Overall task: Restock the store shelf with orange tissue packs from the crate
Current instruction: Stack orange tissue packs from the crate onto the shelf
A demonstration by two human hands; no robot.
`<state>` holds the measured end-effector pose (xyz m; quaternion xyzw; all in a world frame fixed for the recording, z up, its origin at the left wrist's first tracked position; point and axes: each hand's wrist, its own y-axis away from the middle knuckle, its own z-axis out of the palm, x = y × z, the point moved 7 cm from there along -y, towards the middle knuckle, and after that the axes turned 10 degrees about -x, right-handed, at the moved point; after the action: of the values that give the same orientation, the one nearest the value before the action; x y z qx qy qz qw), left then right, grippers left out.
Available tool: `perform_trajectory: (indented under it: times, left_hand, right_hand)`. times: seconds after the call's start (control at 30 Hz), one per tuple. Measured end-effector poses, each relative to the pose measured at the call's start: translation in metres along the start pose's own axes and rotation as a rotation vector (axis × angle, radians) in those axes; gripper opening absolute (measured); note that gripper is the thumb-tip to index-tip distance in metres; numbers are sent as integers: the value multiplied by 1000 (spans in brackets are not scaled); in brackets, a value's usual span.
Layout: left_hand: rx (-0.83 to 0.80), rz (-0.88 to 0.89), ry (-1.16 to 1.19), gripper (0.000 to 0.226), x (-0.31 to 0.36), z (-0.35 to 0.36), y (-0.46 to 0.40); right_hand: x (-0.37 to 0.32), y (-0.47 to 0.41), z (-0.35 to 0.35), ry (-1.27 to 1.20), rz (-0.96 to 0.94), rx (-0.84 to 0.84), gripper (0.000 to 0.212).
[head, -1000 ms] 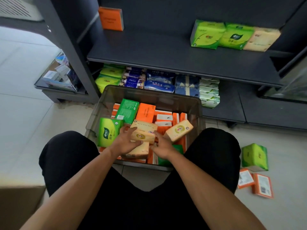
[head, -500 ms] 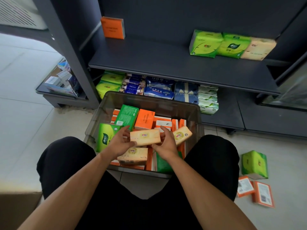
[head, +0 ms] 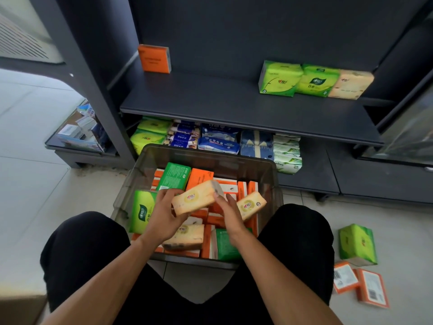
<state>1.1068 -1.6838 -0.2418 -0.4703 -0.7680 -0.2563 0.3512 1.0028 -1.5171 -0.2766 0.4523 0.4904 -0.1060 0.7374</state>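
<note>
Left hand [head: 164, 216] has fingers curled round a beige pack [head: 195, 200] mid-frame, right hand [head: 230, 213] relaxed beside it; orange packs [head: 200, 178] in the crate [head: 140, 171] look light and squishy, so I'd grab across the short sides.

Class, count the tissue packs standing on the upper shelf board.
4: an orange pack at the back left, then a light green pack, a darker green pack and a beige pack side by side at the right.
</note>
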Motion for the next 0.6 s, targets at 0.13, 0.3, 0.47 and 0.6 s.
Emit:
perform_trajectory:
  times: [0.13,0.3,0.47,0.6]
  left_hand:
    - [-4,115,-119,59,16,-1,4]
    - [-103,92,83,57,25,7,-2]
    - [9,-176,606,56,36,9,-23]
    - [-36,-199,818,51,60,26,-50]
  right_hand:
    - [-6,-2,9,-253,45,-131,64]
    - [-20,-6,-13,-209,-39,3,67]
    - [-58,-1,-33,-172,-165,-26,49]
    - [-98,11,-55,-59,-278,-33,40]
